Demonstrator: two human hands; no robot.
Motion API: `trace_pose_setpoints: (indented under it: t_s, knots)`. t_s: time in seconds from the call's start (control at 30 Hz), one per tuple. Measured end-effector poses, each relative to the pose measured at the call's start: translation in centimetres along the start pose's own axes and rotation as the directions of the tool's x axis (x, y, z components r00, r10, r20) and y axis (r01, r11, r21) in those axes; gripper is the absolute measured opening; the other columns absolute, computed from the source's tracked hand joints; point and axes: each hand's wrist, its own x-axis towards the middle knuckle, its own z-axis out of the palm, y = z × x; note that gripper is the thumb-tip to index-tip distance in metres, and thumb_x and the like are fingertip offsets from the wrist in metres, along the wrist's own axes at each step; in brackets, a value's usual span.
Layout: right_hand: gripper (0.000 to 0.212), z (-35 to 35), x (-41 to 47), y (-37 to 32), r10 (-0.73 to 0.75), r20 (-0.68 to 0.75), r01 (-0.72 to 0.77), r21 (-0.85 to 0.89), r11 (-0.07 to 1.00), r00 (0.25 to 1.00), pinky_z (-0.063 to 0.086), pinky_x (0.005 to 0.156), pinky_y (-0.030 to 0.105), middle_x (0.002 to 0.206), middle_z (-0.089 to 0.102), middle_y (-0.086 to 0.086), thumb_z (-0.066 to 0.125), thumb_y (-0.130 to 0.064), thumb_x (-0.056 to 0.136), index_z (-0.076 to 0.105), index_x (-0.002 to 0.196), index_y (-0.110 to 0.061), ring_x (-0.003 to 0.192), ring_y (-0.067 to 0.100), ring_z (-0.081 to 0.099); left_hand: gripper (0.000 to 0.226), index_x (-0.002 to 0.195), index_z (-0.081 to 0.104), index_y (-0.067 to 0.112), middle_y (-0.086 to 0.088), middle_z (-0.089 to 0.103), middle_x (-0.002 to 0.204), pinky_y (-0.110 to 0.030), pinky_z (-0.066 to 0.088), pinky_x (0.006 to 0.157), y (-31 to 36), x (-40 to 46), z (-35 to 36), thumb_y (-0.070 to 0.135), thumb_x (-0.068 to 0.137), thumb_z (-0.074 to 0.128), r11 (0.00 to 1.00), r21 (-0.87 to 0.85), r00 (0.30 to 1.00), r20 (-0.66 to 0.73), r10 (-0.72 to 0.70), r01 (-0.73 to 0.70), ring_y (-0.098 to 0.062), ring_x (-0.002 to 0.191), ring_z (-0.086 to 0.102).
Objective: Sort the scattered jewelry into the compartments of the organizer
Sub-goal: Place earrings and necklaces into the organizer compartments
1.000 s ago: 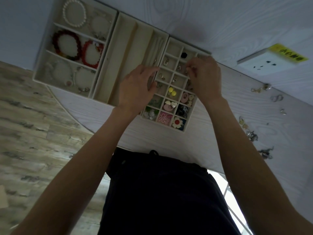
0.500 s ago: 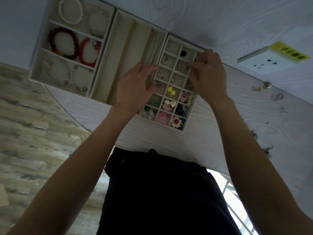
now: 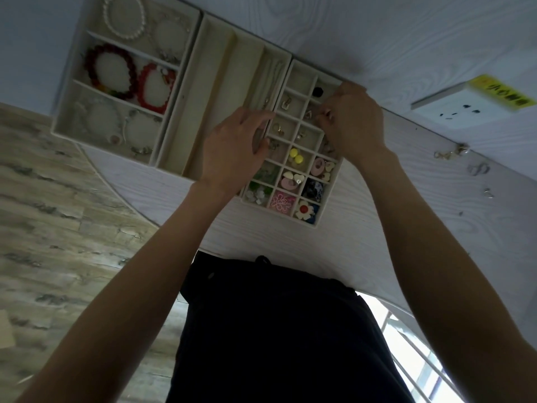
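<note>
Three cream trays sit side by side on the white worktop (image 3: 334, 245). The bracelet tray (image 3: 62, 114) at 10 o'clock holds a white pearl bracelet (image 3: 125, 17) in its far section, a dark red bead bracelet (image 3: 110, 71) beside a bright red bracelet (image 3: 154, 86) in the middle one, and pale chain bracelets (image 3: 116, 126) in the near one. The long-slot tray (image 3: 186, 158) beside it carries a thin necklace chain (image 3: 268, 80) in its right-hand slot. The small-grid organizer (image 3: 329, 199) at 12 o'clock holds small gold earrings (image 3: 286, 102) in its far cells, yellow ball studs (image 3: 295, 156) mid-way, and heart, pink and flower pieces (image 3: 305, 210) in the near cells.

The left hand (image 3: 232, 149) rests over the organizer's left edge, fingers relaxed and loosely spread. The right hand (image 3: 351, 120) hovers over the far right cells, fingertips pressed together; whether they pinch a small piece is too dim to tell. Loose scattered jewelry (image 3: 450, 152) lies at 2 o'clock near a white socket box (image 3: 465, 103).

Compared with half a second ago, the right hand's fingers have curled lower into the grid, while the left hand sits in nearly the same spot.
</note>
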Motion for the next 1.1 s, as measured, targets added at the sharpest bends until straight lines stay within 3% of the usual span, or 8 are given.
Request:
trace_pose_setpoints:
  t_s: [0.2,0.43,0.6,0.7,0.9,1.1]
  knots:
    - [0.019,-0.1,0.2,-0.1,0.156,-0.015,-0.154,0.108,0.982,0.988,0.035,0.065,0.024,0.105,0.060,0.009,0.061,-0.025,0.085,0.070,0.096,-0.012,0.091,0.023,0.059,0.039,0.124,0.058,0.021,-0.005,0.061,0.103,-0.026,0.046,0.070,-0.1,0.0,0.0,0.020,0.086,0.060,1.000,-0.007,1.000,0.005,-0.007,0.007,-0.018,0.084,0.059]
    - [0.026,0.3,-0.5,-0.9,0.141,-0.072,-0.146,-0.075,0.986,0.987,0.029,0.061,0.028,0.106,0.060,0.007,0.051,-0.028,0.093,0.070,0.102,-0.013,0.092,0.026,0.058,0.038,0.123,0.058,0.020,-0.004,0.061,0.103,-0.025,0.046,0.069,-0.1,0.0,0.0,0.020,0.085,0.060,1.000,-0.003,1.000,-0.002,0.007,-0.007,-0.017,0.082,0.059]
    - [0.019,0.3,-1.3,-0.6,0.226,-0.079,-0.213,0.147,0.966,0.971,0.041,0.072,0.027,0.110,0.063,0.004,0.058,-0.027,0.087,0.072,0.099,-0.022,0.097,0.024,0.060,0.038,0.124,0.058,0.020,-0.004,0.061,0.103,-0.025,0.046,0.069,-0.2,0.0,0.0,0.021,0.086,0.060,1.000,-0.008,1.000,0.001,0.001,-0.001,-0.017,0.083,0.058]
    - [0.019,0.3,-2.1,-0.7,0.270,-0.158,-0.236,0.204,0.950,0.950,0.040,0.069,0.026,0.111,0.063,0.005,0.054,-0.018,0.086,0.071,0.095,-0.020,0.091,0.025,0.062,0.039,0.125,0.057,0.020,-0.005,0.061,0.102,-0.027,0.047,0.069,-0.2,0.0,0.0,0.021,0.086,0.059,1.000,-0.009,1.000,0.005,-0.005,0.005,-0.017,0.082,0.058]
    - [0.022,0.2,-1.5,-1.3,0.274,-0.087,-0.268,0.068,0.961,0.958,0.032,0.068,0.024,0.117,0.058,0.003,0.053,-0.029,0.092,0.069,0.103,-0.019,0.098,0.023,0.059,0.038,0.125,0.057,0.021,-0.005,0.061,0.103,-0.024,0.042,0.069,-0.2,0.0,-0.1,0.021,0.087,0.060,1.000,-0.001,1.000,0.023,0.003,-0.003,-0.017,0.083,0.058]
    - [0.028,0.7,-0.8,-1.5,0.281,-0.063,-0.283,-0.021,0.959,0.958,0.031,0.064,0.027,0.108,0.061,0.007,0.049,-0.034,0.095,0.070,0.101,-0.016,0.092,0.028,0.060,0.039,0.125,0.057,0.021,-0.003,0.061,0.104,-0.025,0.046,0.071,-0.3,0.1,-0.2,0.021,0.087,0.059,1.000,-0.014,1.000,0.010,0.003,-0.003,-0.017,0.086,0.059]
